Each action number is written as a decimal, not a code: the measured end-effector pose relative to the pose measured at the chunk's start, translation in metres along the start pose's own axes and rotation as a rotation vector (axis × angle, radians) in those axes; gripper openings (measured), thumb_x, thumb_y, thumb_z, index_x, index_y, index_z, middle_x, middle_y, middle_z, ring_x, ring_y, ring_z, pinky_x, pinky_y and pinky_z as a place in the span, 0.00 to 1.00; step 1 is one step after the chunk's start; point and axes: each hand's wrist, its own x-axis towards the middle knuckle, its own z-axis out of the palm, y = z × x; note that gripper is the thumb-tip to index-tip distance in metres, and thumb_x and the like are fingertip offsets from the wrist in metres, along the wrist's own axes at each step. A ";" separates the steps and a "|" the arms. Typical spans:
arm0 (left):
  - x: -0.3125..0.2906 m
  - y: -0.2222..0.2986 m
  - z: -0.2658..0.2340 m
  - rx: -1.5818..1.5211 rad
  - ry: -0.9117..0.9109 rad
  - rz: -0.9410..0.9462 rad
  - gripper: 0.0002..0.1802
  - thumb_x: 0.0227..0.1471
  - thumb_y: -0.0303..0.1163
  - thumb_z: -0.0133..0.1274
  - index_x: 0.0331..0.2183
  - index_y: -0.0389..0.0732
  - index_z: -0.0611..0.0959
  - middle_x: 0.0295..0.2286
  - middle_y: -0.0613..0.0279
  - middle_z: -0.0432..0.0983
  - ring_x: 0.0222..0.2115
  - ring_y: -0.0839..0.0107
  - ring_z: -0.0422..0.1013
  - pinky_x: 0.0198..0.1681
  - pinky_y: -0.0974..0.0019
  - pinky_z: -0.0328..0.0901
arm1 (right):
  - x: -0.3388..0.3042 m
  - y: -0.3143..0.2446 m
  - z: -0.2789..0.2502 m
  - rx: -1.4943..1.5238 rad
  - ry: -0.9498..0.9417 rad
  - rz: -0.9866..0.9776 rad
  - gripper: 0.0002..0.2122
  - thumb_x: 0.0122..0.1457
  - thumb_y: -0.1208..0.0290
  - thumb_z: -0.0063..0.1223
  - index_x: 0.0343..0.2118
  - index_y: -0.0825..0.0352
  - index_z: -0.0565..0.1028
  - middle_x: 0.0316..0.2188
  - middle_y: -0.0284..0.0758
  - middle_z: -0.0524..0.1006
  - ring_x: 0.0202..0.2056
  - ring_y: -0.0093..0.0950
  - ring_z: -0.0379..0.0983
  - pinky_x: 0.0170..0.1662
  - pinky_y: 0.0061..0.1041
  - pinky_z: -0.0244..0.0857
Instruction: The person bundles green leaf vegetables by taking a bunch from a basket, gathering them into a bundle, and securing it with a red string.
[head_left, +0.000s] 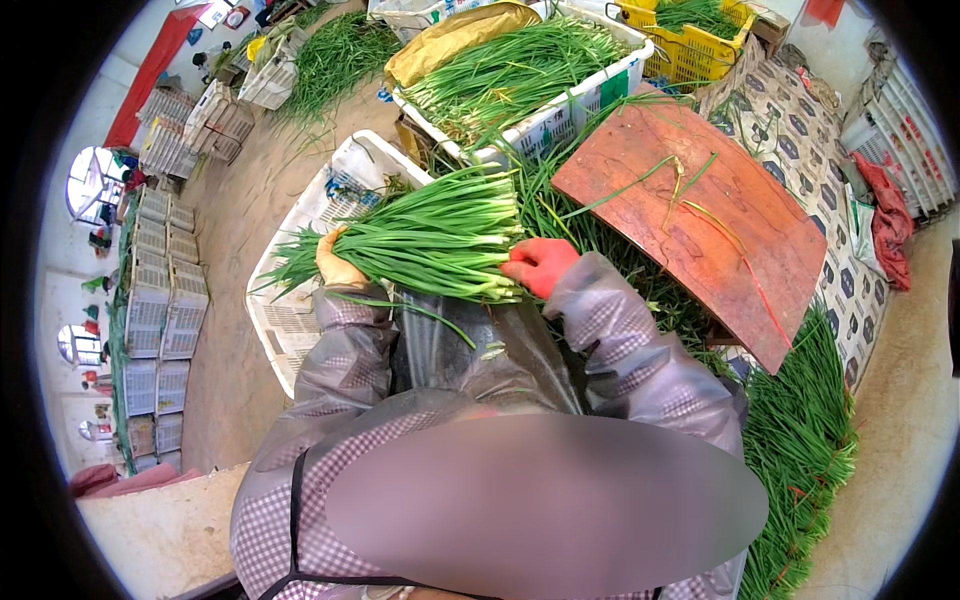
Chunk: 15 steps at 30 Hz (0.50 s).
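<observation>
A large bunch of garlic chives (440, 235) lies across in front of me, leaves to the left and pale stem ends to the right. My left hand (338, 262), in a pale yellowish glove, is wrapped round the leafy part from below; most of its fingers are hidden under the leaves. At the stem ends, my right hand (542, 266), in a red glove, is closed with its fingertips pinching at the cut ends. Under the bunch is a white plastic crate (285, 325) at my left, and a dark apron (490, 345) covers my lap.
Ahead stands a white crate (590, 110) heaped with chives. A reddish board (710, 220) with loose strands lies at the right, tied bunches (800, 450) below it. Further off are a yellow crate (690, 55), a chive pile (340, 60) and stacked crates (150, 290).
</observation>
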 end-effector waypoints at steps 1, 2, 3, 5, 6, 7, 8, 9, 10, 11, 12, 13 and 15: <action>0.001 0.000 -0.002 0.003 -0.022 -0.009 0.14 0.45 0.37 0.46 0.29 0.37 0.78 0.29 0.55 0.75 0.32 0.56 0.71 0.41 0.54 0.67 | -0.003 0.010 -0.008 0.013 0.021 0.020 0.12 0.53 0.60 0.58 0.31 0.65 0.79 0.24 0.35 0.77 0.26 0.25 0.72 0.33 0.26 0.66; 0.002 0.000 -0.004 0.016 0.008 0.006 0.14 0.45 0.37 0.46 0.29 0.37 0.78 0.29 0.55 0.75 0.32 0.56 0.71 0.41 0.54 0.67 | -0.007 0.022 -0.016 0.065 0.049 -0.050 0.12 0.53 0.60 0.58 0.31 0.64 0.79 0.24 0.35 0.77 0.26 0.26 0.72 0.34 0.26 0.66; 0.003 0.000 -0.007 0.018 0.019 0.016 0.14 0.45 0.37 0.46 0.29 0.37 0.78 0.30 0.55 0.76 0.32 0.56 0.71 0.41 0.54 0.67 | -0.012 0.035 -0.030 0.024 0.066 0.138 0.12 0.53 0.59 0.58 0.32 0.64 0.79 0.25 0.35 0.78 0.28 0.27 0.72 0.35 0.26 0.66; 0.006 0.000 -0.012 0.006 -0.012 0.008 0.14 0.46 0.38 0.46 0.29 0.37 0.78 0.30 0.55 0.76 0.32 0.56 0.71 0.42 0.54 0.67 | -0.023 0.059 -0.055 -0.237 -0.024 0.366 0.15 0.53 0.56 0.57 0.37 0.62 0.80 0.29 0.35 0.79 0.30 0.27 0.73 0.38 0.27 0.66; 0.008 0.000 -0.014 -0.005 -0.017 -0.001 0.14 0.46 0.38 0.46 0.29 0.37 0.78 0.30 0.54 0.76 0.32 0.56 0.71 0.42 0.53 0.67 | -0.028 0.068 -0.061 -0.546 -0.097 0.528 0.17 0.54 0.54 0.55 0.40 0.61 0.80 0.30 0.35 0.79 0.32 0.26 0.73 0.40 0.26 0.66; 0.010 0.000 -0.016 -0.029 -0.042 -0.023 0.14 0.46 0.38 0.46 0.29 0.37 0.78 0.30 0.54 0.76 0.32 0.56 0.71 0.42 0.53 0.67 | -0.030 0.073 -0.061 -0.438 -0.112 0.462 0.19 0.54 0.52 0.54 0.42 0.61 0.79 0.32 0.36 0.79 0.33 0.26 0.74 0.40 0.27 0.66; 0.013 -0.001 -0.018 -0.053 -0.068 -0.049 0.14 0.46 0.38 0.46 0.29 0.37 0.78 0.31 0.54 0.76 0.32 0.56 0.71 0.42 0.53 0.67 | -0.028 0.076 -0.056 -0.386 -0.086 0.437 0.22 0.55 0.49 0.53 0.44 0.61 0.78 0.34 0.36 0.80 0.34 0.26 0.74 0.41 0.27 0.67; 0.015 -0.002 -0.020 -0.056 -0.064 -0.056 0.14 0.45 0.38 0.46 0.29 0.37 0.78 0.30 0.54 0.75 0.32 0.56 0.71 0.42 0.53 0.67 | -0.026 0.076 -0.048 -0.348 -0.079 0.435 0.24 0.55 0.47 0.52 0.47 0.61 0.77 0.35 0.36 0.80 0.35 0.26 0.75 0.42 0.27 0.67; 0.017 -0.003 -0.021 -0.053 -0.049 -0.048 0.14 0.45 0.38 0.46 0.29 0.37 0.78 0.30 0.54 0.75 0.32 0.56 0.71 0.42 0.53 0.67 | -0.012 0.072 -0.034 0.009 -0.098 0.305 0.29 0.56 0.43 0.48 0.50 0.64 0.74 0.39 0.36 0.79 0.36 0.28 0.76 0.42 0.29 0.68; 0.019 -0.004 -0.021 -0.049 -0.039 -0.044 0.15 0.45 0.38 0.46 0.29 0.36 0.78 0.30 0.54 0.75 0.33 0.56 0.71 0.42 0.53 0.67 | 0.005 0.065 -0.017 0.275 -0.116 0.284 0.31 0.56 0.41 0.48 0.50 0.66 0.74 0.39 0.35 0.80 0.34 0.28 0.75 0.40 0.28 0.68; 0.020 -0.005 -0.022 -0.048 -0.053 -0.059 0.15 0.45 0.38 0.46 0.29 0.36 0.78 0.30 0.54 0.75 0.33 0.56 0.71 0.42 0.53 0.67 | 0.018 0.057 0.005 0.550 -0.091 0.186 0.30 0.56 0.42 0.49 0.48 0.67 0.75 0.33 0.34 0.79 0.30 0.25 0.73 0.35 0.26 0.67; 0.021 -0.005 -0.022 -0.030 -0.036 -0.035 0.15 0.45 0.38 0.46 0.29 0.36 0.78 0.30 0.54 0.75 0.33 0.56 0.71 0.42 0.53 0.67 | 0.035 0.054 0.015 0.584 -0.128 0.164 0.25 0.55 0.46 0.53 0.43 0.66 0.77 0.33 0.38 0.80 0.29 0.26 0.75 0.38 0.28 0.68; 0.022 -0.006 -0.021 -0.013 -0.050 -0.036 0.15 0.45 0.38 0.46 0.29 0.36 0.78 0.31 0.54 0.76 0.33 0.56 0.71 0.43 0.53 0.67 | 0.056 0.051 0.034 0.455 0.055 0.193 0.18 0.55 0.55 0.56 0.40 0.66 0.78 0.25 0.33 0.78 0.23 0.22 0.71 0.30 0.24 0.65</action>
